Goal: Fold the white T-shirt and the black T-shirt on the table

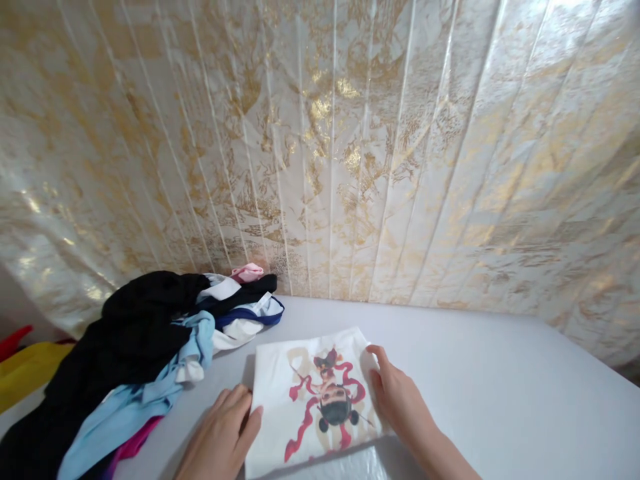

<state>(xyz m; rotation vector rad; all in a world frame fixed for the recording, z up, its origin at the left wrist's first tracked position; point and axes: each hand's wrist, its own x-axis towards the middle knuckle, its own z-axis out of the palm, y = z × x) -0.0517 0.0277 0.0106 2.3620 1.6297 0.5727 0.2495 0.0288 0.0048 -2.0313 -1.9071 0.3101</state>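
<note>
A folded white T-shirt [275,373] lies near the front of the table, its printed cartoon figure with red ribbons upside down from where I look. My left hand [220,433] grips the shirt's left edge, thumb towards the top and fingers curled along the side. On the opposite edge, my right hand [397,393] holds the fabric between thumb and fingers; part of those fingers is hidden. Beneath the near edge of the shirt, a piece of clear plastic [363,465] shows.
To the left is a heap of loose clothes, with a black garment [145,320], a light blue one [145,393] and a pink one [247,272]. Yellow cloth [30,373] sits at the far left. A white-and-gold curtain [340,147] hangs behind the white table [480,380].
</note>
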